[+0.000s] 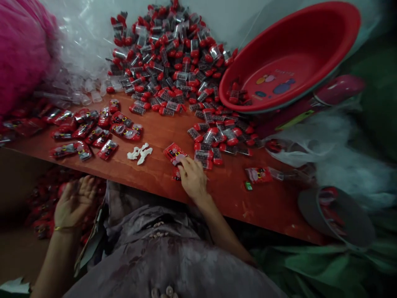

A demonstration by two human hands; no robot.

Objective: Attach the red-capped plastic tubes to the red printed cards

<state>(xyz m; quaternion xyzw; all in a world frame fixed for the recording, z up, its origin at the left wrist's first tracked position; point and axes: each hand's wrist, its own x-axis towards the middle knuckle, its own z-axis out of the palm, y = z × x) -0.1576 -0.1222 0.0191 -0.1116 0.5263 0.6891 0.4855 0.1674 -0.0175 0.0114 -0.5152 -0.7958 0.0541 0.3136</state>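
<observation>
Your gray garment (186,265) fills the bottom of the frame. Your right hand (193,177), the nearer one, touches the printed red packet (170,152) at frame centre with narrowed fingers, whether pinching is unclear; the packet lies up-left of them on the tabletop (151,124), its long axis seemingly slanting down-right. Your left hand (73,203), lower left, spreads loosely, apparently empty.

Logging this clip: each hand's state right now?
Left hand: open, palm up, holding nothing visible.
Right hand: partly curled at a red packet; firm grip cannot be told.
</observation>
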